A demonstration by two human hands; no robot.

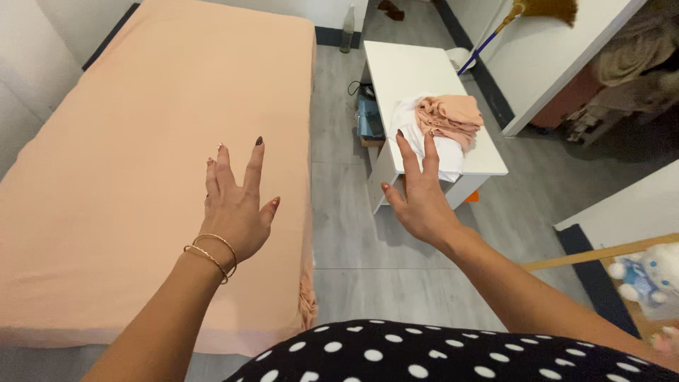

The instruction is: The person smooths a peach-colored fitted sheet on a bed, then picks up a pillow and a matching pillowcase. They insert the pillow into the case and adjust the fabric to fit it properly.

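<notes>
1. Hands: two, both bare, both raised with palms down and nothing in them. Left hand (235,209) sits over the bed; its grip is apart, fingers spread. Two thin gold bangles (211,255) ring the left wrist.
2. Right hand (419,197) reaches toward the counter; its grip is also apart, fingers extended, tips in line with the near edge of the cloth stack. Whether they touch the cloth I cannot tell.
3. Bed (127,163): one, covered by a smooth peach fitted sheet, taut on top, gathered into folds at the near right corner.
4. Counter (414,71): one, low, white, rectangular, hard glossy top, standing on the grey plank floor just beside the bed.
5. Folded cloths on the counter's near end: one white cloth (424,134) at the bottom, one peach cloth (451,117) on top, soft, loosely folded in several layers.
6. Broom (509,21): one, blue handle, leaning at the wall behind the counter.
7. Plush toy (647,276): one, white and blue, far right.
</notes>
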